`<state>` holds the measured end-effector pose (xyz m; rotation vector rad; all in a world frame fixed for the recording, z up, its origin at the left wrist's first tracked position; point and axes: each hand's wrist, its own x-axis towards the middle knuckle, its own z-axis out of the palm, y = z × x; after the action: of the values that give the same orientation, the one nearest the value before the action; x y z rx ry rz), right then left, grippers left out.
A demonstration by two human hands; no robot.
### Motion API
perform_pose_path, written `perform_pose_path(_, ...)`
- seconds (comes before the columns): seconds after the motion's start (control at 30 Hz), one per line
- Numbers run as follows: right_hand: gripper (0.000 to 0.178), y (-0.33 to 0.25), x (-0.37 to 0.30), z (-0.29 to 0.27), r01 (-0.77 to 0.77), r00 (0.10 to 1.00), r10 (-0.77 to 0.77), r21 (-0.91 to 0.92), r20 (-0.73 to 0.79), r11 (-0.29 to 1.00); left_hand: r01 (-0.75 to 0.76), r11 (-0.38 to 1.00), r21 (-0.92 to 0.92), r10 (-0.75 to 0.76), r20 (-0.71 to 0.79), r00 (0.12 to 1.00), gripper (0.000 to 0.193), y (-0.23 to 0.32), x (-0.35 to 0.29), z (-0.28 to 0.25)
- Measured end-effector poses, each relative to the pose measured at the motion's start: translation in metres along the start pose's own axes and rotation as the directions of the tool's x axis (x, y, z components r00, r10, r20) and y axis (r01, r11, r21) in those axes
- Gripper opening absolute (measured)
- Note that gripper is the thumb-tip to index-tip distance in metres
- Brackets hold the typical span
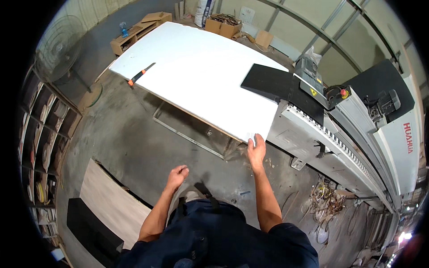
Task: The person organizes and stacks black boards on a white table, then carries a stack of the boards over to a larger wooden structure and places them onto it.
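My right hand (256, 151) rests on the near right corner of a large white-topped table (192, 67), its fingers spread apart on the edge. My left hand (177, 177) hangs over the floor, away from the table. Its fingers are curled in, and nothing shows in them. A knife with a black and orange handle (138, 77) lies at the table's left edge, the handle end jutting out slightly. A black panel (268, 81) extends from the machine over the right part of the tabletop.
A long grey and white machine (321, 143) with motors and a red button (344, 93) stands on the right. Light (109, 196) and black (91, 230) panels are at lower left. Beyond are shelves (44, 134), a fan (58, 49), boxes (221, 29) and a scrap pile (328, 196).
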<state>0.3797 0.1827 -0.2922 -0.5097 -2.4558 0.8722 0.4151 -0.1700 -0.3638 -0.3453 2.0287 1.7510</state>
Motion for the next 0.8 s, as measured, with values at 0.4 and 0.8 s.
perform_pose_path(0.4, 0.057, 0.010, 0.164, 0.073, 0.119, 0.991, -0.130, -0.227, -0.032, 0.967, -0.381, 0.913, 0.148, 0.340, 0.243, 0.908, 0.032, 0.169, 0.131, 0.014)
perform_pose_path(0.8, 0.067, -0.031, 0.191, 0.140, 0.028, 0.992, 0.050, -0.578, 0.119, 0.816, -0.833, 0.450, 0.321, 0.639, 0.536, 0.551, 0.034, 0.282, 0.270, 0.074)
